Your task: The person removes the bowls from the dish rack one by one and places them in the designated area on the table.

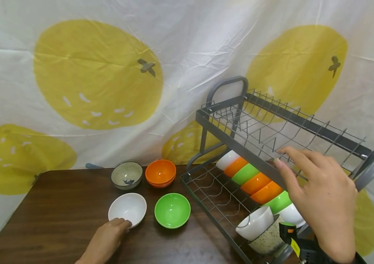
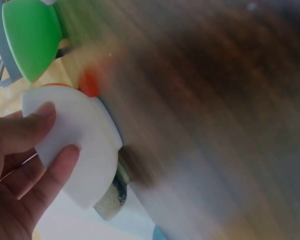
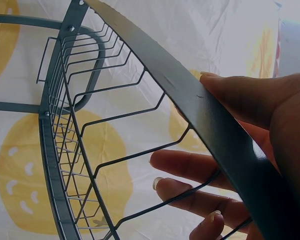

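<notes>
A white bowl [image 1: 127, 209] stands upright on the brown table. My left hand [image 1: 107, 237] pinches its near rim; in the left wrist view, the thumb and one finger [image 2: 62, 162] lie on the bowl's outside and other fingers are partly hidden behind it. Right of it is a green bowl [image 1: 172, 211]. My right hand [image 1: 326, 194] hovers by the upper tier of a grey dish rack [image 1: 236, 145], thumb and fingers apart and loosely bent. The right wrist view shows its fingers [image 3: 187, 167] beyond the rack's front bar [image 3: 190, 100], with no dish between them.
A speckled grey bowl [image 1: 127, 175] and stacked orange bowls [image 1: 161, 172] stand at the table's back. A row of white, orange and green bowls [image 1: 256, 183] leans in the rack's lower tier, with a speckled bowl [image 1: 267, 236] nearer. A lemon-patterned cloth [image 1: 187, 73] hangs behind.
</notes>
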A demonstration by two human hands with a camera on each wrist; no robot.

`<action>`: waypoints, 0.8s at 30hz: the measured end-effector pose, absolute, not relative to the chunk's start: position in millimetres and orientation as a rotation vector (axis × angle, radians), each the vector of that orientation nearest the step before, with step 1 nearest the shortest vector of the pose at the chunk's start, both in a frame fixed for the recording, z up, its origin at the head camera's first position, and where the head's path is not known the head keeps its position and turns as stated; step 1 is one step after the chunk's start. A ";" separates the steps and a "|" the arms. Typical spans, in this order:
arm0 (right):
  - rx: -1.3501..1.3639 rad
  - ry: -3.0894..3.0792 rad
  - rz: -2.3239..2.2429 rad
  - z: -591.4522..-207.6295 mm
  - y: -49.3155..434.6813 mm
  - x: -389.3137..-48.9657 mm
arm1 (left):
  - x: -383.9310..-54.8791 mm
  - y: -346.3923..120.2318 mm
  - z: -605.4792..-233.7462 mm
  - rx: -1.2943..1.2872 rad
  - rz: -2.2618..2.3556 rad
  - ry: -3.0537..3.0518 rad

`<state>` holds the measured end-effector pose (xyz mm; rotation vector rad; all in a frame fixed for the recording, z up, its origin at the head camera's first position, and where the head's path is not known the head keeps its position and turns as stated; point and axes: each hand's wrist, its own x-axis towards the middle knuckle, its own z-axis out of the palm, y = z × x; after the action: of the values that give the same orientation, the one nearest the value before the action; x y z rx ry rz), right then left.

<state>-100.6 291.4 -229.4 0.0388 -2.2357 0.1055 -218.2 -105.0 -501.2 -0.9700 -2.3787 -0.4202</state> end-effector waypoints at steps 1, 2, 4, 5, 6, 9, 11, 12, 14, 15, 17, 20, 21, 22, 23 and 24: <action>0.036 -2.237 0.105 -229.3 291.6 -100.5 | -218.7 -104.5 -501.0 -0.963 -0.414 -2.394; 0.036 -2.238 0.105 -229.4 291.8 -100.5 | -219.1 -104.2 -500.8 -0.957 -0.408 -2.406; 0.035 -2.243 0.103 -229.4 292.2 -100.4 | -219.2 -104.0 -499.6 -0.949 -0.410 -2.421; 0.034 -2.246 0.103 -229.5 292.3 -100.4 | -219.0 -104.2 -498.9 -0.946 -0.410 -2.423; 0.034 -2.248 0.100 -229.5 292.4 -100.4 | -218.7 -104.4 -498.0 -0.946 -0.412 -2.425; 0.036 -2.249 0.097 -229.4 292.6 -100.6 | -217.8 -104.3 -493.0 -0.935 -0.413 -2.419; 0.038 -2.245 0.097 -229.6 292.2 -101.0 | -217.7 -103.6 -488.1 -0.926 -0.412 -2.399; 0.041 -2.242 0.098 -229.7 292.1 -101.1 | -217.9 -102.4 -485.2 -0.925 -0.418 -2.383; 0.043 -2.238 0.098 -229.8 291.9 -101.1 | -218.6 -97.2 -478.0 -0.935 -0.442 -2.333; 0.043 -2.238 0.098 -229.7 291.9 -100.9 | -219.0 -93.2 -474.2 -0.951 -0.461 -2.302; 0.039 -2.241 0.101 -230.0 291.9 -100.7 | -218.3 -82.6 -467.1 -0.989 -0.505 -2.249; 0.031 -2.254 0.104 -230.2 292.3 -100.5 | -213.6 -60.2 -459.1 -1.064 -0.581 -2.205; 0.031 -2.256 0.106 -230.1 292.4 -100.5 | -211.7 -51.5 -457.6 -1.090 -0.602 -2.193; 0.030 -2.256 0.106 -230.2 292.6 -100.5 | -209.4 -42.9 -456.5 -1.113 -0.620 -2.187; 0.030 -2.256 0.107 -230.2 292.7 -100.5 | -207.3 -34.2 -455.7 -1.135 -0.638 -2.181; 0.030 -2.256 0.105 -230.0 292.6 -100.5 | -205.7 -25.9 -454.5 -1.162 -0.648 -2.172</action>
<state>-100.5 292.6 -230.0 0.0298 -2.2556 0.1046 -205.7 -25.9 -454.5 -1.1624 -2.1717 -0.6477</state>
